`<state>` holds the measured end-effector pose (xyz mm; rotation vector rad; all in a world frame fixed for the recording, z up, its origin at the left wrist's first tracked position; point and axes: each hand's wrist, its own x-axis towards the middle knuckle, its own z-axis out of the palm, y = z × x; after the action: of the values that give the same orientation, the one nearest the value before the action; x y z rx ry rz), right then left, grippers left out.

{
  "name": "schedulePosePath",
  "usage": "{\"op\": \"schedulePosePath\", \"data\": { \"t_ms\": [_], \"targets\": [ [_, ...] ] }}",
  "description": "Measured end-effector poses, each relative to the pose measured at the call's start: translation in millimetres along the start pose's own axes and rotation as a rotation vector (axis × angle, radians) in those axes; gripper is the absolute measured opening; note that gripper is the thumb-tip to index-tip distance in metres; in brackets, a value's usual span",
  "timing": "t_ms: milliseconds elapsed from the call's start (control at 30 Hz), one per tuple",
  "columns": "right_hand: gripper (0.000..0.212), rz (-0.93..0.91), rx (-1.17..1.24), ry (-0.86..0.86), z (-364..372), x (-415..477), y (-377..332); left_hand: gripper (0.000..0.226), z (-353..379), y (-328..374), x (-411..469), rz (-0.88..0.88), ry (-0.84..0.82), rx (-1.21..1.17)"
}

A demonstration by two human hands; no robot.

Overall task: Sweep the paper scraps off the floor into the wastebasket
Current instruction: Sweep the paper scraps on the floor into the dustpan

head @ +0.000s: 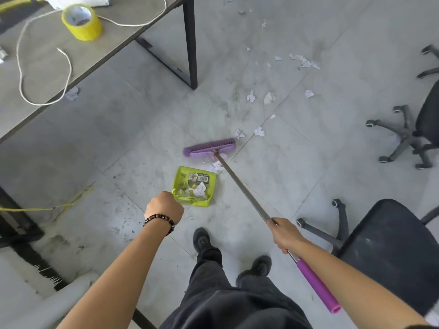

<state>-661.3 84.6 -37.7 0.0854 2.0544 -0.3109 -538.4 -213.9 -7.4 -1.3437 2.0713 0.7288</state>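
Observation:
A lime-green dustpan point(181, 178) sits on the grey tiled floor, with a few white paper scraps point(199, 189) inside. My left hand point(164, 205) grips its handle at the near edge. My right hand point(286, 233) holds the metal shaft of a purple broom. The broom head point(210, 147) rests on the floor just beyond the pan. A small pile of scraps point(216, 166) lies between head and pan. Several more scraps point(268, 98) are scattered further out. No wastebasket is in view.
A grey table point(47, 67) with black legs stands at the upper left, holding yellow tape point(82, 21) and a white cord. Black office chairs stand at right point(394, 248) and far right point(403, 136). A yellow cable point(47, 207) runs across the floor at left.

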Motion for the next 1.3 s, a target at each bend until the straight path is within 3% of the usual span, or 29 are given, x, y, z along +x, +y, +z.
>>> {"op": "schedulePosePath", "data": {
  "t_ms": [333, 500, 633, 700, 767, 833, 933, 1133, 1300],
  "targets": [
    [0.033, -0.055, 0.060, 0.119, -25.5, 46.6, -97.0, 0.017, -0.3, -40.0, -9.5, 0.025, 0.026, 0.206],
    [0.019, 0.033, -0.085, 0.019, -15.5, 57.9, -114.0, 0.016, 0.4, -33.5, -2.9, 0.063, 0.076, 0.221],
    [0.018, 0.114, -0.137, -0.116, 15.0, 19.8, -69.6, 0.012, 1.1, -32.1, -2.0, 0.071, 0.084, 0.216],
    [0.028, 0.137, -0.041, -0.159, 28.1, -2.7, -35.8, 0.012, 0.8, -31.2, -2.1, 0.074, 0.079, 0.213],
    [0.023, 0.183, 0.054, -0.222, 27.6, -20.5, -12.2, 0.011, -0.1, -30.2, -1.6, 0.073, 0.077, 0.206],
    [0.017, 0.283, 0.280, -0.308, 10.8, -31.4, -1.0, 0.010, -0.8, -29.2, -1.4, 0.074, 0.077, 0.210],
    [0.028, 0.359, 0.500, -0.389, -21.5, -49.2, 9.3, 0.010, -1.0, -27.7, -2.4, 0.077, 0.081, 0.216],
    [0.026, 0.275, 0.665, -0.332, -38.4, -70.3, 7.6, 0.012, 0.1, -30.9, -6.9, 0.086, 0.086, 0.218],
    [0.030, 0.251, 0.568, -0.202, -10.3, -47.1, -23.1, 0.012, 1.5, -33.9, -8.4, 0.083, 0.092, 0.238]
  ]
}}
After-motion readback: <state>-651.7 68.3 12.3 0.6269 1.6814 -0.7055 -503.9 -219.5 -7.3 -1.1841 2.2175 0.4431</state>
